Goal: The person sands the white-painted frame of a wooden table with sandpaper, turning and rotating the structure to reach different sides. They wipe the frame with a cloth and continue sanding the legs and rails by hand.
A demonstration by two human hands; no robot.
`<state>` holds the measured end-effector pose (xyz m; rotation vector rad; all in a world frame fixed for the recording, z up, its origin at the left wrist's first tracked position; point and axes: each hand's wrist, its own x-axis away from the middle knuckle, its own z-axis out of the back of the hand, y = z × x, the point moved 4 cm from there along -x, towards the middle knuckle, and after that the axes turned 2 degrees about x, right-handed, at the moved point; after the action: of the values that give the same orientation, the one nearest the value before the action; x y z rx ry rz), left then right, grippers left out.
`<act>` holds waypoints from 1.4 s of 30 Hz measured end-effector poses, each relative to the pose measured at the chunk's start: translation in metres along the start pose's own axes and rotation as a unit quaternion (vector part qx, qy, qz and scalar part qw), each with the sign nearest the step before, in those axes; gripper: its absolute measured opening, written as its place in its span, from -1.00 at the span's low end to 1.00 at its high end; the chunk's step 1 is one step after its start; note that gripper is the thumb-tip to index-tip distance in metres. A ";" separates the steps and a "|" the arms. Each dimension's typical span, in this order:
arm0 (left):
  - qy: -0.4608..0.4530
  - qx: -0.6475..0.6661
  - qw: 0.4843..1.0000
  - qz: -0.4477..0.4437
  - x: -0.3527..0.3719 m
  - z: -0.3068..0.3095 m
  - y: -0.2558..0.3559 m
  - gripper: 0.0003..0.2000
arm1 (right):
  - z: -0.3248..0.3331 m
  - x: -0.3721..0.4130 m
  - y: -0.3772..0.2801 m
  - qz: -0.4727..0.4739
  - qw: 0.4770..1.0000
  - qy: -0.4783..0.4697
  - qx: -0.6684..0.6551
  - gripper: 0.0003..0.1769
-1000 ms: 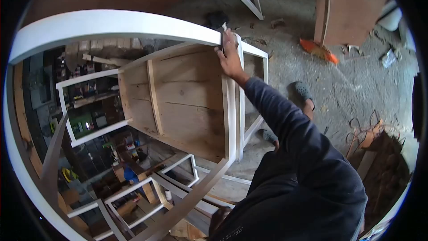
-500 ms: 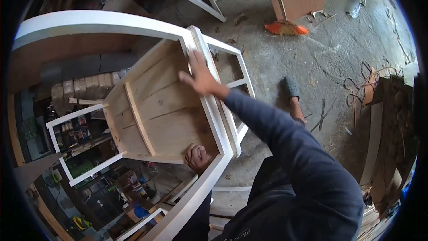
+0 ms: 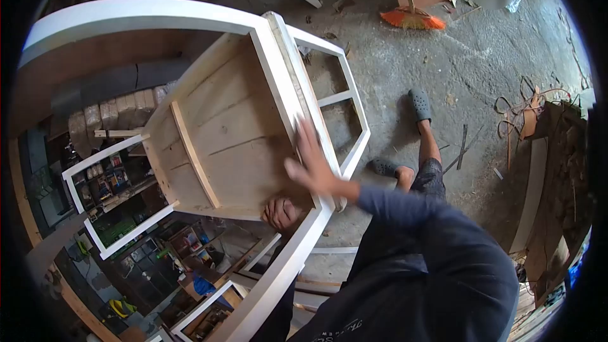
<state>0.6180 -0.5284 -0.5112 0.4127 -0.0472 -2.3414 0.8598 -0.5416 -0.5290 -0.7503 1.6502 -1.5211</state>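
Our right hand (image 3: 313, 164) is blurred, fingers spread and released, over the panel-side bar of the white-painted, long-legged wooden frame (image 3: 280, 76); contact unclear. That frame borders the bare, pale wooden panel (image 3: 234, 126). Our left hand (image 3: 282, 212) has curled fingers at the panel's lower corner; can't tell if they're gripping. Risks: frame tips if we push with left loose; splinters if we rub rough edges.

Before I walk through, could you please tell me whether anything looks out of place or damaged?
The floor looks untidy: a tangle of cords and brown scrap lies loose at the right, and dark strips lie crossed nearby, where feet might catch. I see no clear damage or spill.
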 end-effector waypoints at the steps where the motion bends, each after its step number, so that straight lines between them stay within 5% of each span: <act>1: -0.012 0.020 1.000 -0.016 -0.005 0.004 0.005 -0.83 | 0.000 -0.059 0.020 0.007 0.999 0.011 0.038 0.08; 4: -0.058 0.019 0.993 0.097 -0.013 0.010 0.018 -0.81 | 0.025 -0.215 0.035 0.035 0.998 0.050 0.007 0.11; 7: -0.062 0.027 0.992 0.105 -0.002 0.009 0.010 -0.81 | 0.018 -0.224 0.047 0.038 0.997 0.060 0.004 0.06; 12: -0.062 0.008 0.995 0.076 0.011 0.000 -0.004 -0.79 | -0.007 0.054 0.008 0.014 0.999 -0.040 0.009 -0.03; 14: -0.028 -0.027 0.998 0.058 0.002 0.005 0.007 -0.78 | -0.007 0.153 -0.032 -0.053 0.990 -0.078 -0.109 0.00; 17: -0.050 0.020 0.993 0.102 -0.002 0.006 0.004 -0.78 | -0.009 0.162 -0.052 -0.049 0.994 -0.054 -0.085 0.01; 20: 0.027 -0.103 0.994 -0.022 0.021 -0.008 -0.012 -0.81 | -0.010 0.058 -0.014 0.003 1.000 0.015 -0.004 -0.09; 23: -0.011 -0.044 0.999 0.010 0.004 0.006 0.007 -0.74 | 0.004 -0.043 0.006 -0.005 1.000 0.019 0.005 -0.07; 26: 0.017 -0.066 0.997 -0.040 0.018 0.003 -0.008 -0.72 | -0.003 0.013 -0.017 -0.041 0.999 -0.010 0.015 -0.07; 30: -0.002 -0.035 0.998 0.047 0.011 0.007 0.004 -0.81 | -0.014 0.117 -0.042 -0.051 0.998 -0.014 -0.047 -0.06; 33: -0.005 0.005 0.992 0.129 -0.009 0.020 0.018 -0.81 | -0.018 0.068 -0.023 -0.100 0.995 0.007 -0.018 -0.06; 40: 0.001 0.006 0.990 0.141 -0.009 0.020 0.014 -0.78 | 0.008 -0.268 0.051 -0.007 0.987 0.091 0.129 0.18; 42: 0.011 -0.004 0.991 0.136 -0.011 0.022 0.016 -0.77 | 0.015 -0.289 0.038 -0.017 0.991 0.085 0.104 0.09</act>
<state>0.6294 -0.5341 -0.4843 0.4014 -0.0790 -2.0683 1.0311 -0.3059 -0.5266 -0.5514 1.5756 -1.7913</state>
